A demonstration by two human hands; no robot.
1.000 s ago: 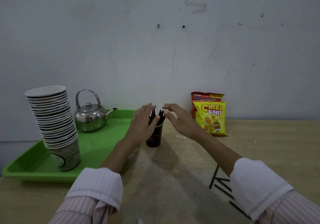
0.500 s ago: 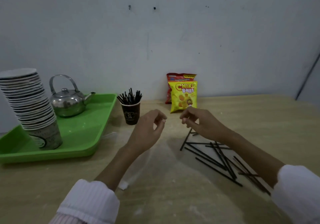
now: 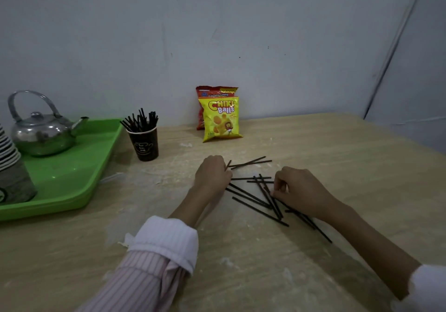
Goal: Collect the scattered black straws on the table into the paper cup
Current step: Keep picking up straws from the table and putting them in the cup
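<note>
Plainly these straws [image 3: 255, 203] are light, thin and fairly stiff, so weight is no concern; the trouble is that they lie flat on the counter [image 3: 337, 147], leaving little for a fingertip to get under. They are scattered in a loose crossed heap between the two hands, well apart from the cup [image 3: 144, 143], which stands upright just beside the green tray [image 3: 72, 178] with a bundle of straws already leaning out of its mouth. The left hand [image 3: 212, 174] is curled at the far-left edge of the heap, fingers tucked under, and seems to grip the near ends of two or three straws that run out from it to the right. The right hand [image 3: 299, 191] is curled too, thumb and fingertips pinched down where several straws cross. I judge the best hold is near one end, or at a crossing where one straw rides up off the wood; sweeping them into a parallel bunch first would let a whole handful be taken at once. Being smooth and round, they will likely roll or slip out of a loose pinch, so a firm closed grip round the bunch suits better. The cup itself looks light and top-heavy with its load, and a careless push might tip it.
</note>
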